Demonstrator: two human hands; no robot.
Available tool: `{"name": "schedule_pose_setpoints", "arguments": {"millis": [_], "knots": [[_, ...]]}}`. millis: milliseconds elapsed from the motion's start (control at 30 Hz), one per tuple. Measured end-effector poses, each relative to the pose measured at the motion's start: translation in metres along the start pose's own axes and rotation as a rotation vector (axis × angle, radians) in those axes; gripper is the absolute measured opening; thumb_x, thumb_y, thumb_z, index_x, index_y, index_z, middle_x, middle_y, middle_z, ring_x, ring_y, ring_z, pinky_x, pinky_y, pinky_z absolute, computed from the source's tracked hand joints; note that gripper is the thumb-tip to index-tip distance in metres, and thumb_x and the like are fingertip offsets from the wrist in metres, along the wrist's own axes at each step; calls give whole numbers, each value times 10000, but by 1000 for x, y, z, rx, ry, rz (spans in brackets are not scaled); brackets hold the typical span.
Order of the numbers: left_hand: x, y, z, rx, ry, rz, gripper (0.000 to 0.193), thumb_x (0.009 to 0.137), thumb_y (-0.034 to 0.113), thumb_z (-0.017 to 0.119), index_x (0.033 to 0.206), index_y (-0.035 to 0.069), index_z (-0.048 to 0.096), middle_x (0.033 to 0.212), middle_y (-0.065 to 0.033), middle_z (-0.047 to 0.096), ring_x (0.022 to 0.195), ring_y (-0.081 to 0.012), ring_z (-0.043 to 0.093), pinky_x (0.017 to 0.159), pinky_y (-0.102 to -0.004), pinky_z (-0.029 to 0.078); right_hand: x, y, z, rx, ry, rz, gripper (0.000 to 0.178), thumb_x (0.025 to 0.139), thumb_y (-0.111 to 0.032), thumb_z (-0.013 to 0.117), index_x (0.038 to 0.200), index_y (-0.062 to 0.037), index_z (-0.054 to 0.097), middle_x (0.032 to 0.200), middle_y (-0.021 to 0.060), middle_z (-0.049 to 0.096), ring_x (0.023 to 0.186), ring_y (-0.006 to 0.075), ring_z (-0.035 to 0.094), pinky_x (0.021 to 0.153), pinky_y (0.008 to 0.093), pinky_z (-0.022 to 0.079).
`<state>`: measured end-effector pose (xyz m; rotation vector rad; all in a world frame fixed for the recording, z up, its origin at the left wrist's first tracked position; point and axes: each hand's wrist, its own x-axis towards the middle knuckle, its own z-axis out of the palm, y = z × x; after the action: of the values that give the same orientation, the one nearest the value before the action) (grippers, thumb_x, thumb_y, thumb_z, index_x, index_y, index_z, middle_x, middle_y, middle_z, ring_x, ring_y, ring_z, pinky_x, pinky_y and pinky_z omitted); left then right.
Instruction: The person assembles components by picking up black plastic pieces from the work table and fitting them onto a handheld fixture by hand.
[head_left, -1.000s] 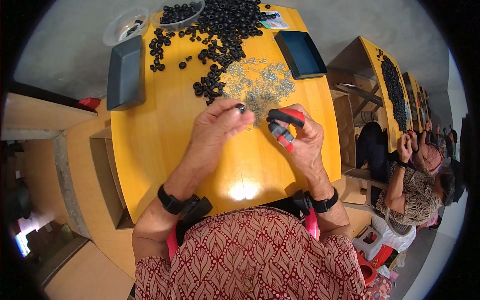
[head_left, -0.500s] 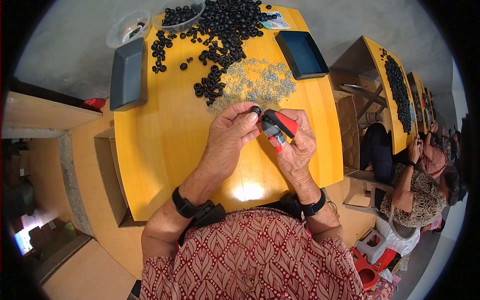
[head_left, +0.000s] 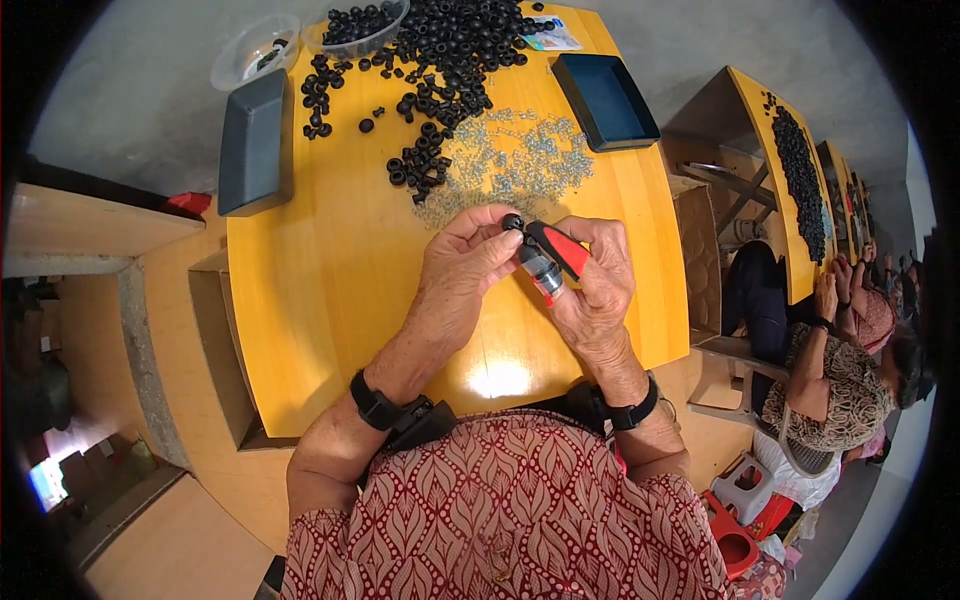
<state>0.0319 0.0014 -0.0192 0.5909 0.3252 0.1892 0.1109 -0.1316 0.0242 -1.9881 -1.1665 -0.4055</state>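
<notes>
Pinched between thumb and fingers of the left hand (head_left: 452,280): a small black part (head_left: 512,221), above the middle of the table (head_left: 330,260). Just beside it, the right hand (head_left: 600,290), with black-and-red covers (head_left: 566,249) on thumb and finger; grip there impossible to tell. Beyond: scattered silvery pieces (head_left: 500,170), heaped black parts (head_left: 455,50), flanking dark trays (head_left: 254,145).

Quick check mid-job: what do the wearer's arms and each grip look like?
The right grip wears a red-and-black index-finger cover and a black, grey and red thumb cover; the left grip is uncovered. Left wristband and right wristband are black. The sleeves carry a red-and-tan leaf pattern.
</notes>
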Motion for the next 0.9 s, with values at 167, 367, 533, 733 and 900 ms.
{"name": "schedule_pose_setpoints", "arguments": {"millis": [167,367,533,733,900], "knots": [[-1,0,-1,25,20,-22,222,894,103,677,1108,96,619,1044,0,638,973,-111,601,909,-300,490,5,-2,-6,-71,-69,-54,280,653,-54,782,918,-50,690,922,91,639,823,276,580,697,379,453],[-1,2,1,26,1,-38,209,897,107,673,1100,101,623,1030,0,644,968,-109,603,902,-297,490,0,5,0,8,-36,-41,282,650,-53,780,917,-43,689,929,95,640,825,281,583,711,385,451],[5,0,-5,54,16,-41,215,897,103,672,1106,100,623,1009,1,649,948,-117,613,893,-298,495,1,6,0,-32,-67,-47,276,654,-41,773,916,-36,684,935,99,642,840,285,587,716,388,450],[5,3,-3,44,16,-29,227,890,96,680,1107,79,616,1020,-14,646,945,-132,620,901,-303,500,11,3,-7,-55,-92,-105,285,648,-19,753,921,-29,670,952,108,635,847,297,587,720,394,447],[2,-1,-1,50,24,-23,240,887,86,679,1113,54,606,1029,-32,637,956,-150,618,923,-323,507,10,7,-13,-73,-131,-154,295,648,-11,737,934,-20,664,960,107,629,845,298,588,729,395,444]]}}
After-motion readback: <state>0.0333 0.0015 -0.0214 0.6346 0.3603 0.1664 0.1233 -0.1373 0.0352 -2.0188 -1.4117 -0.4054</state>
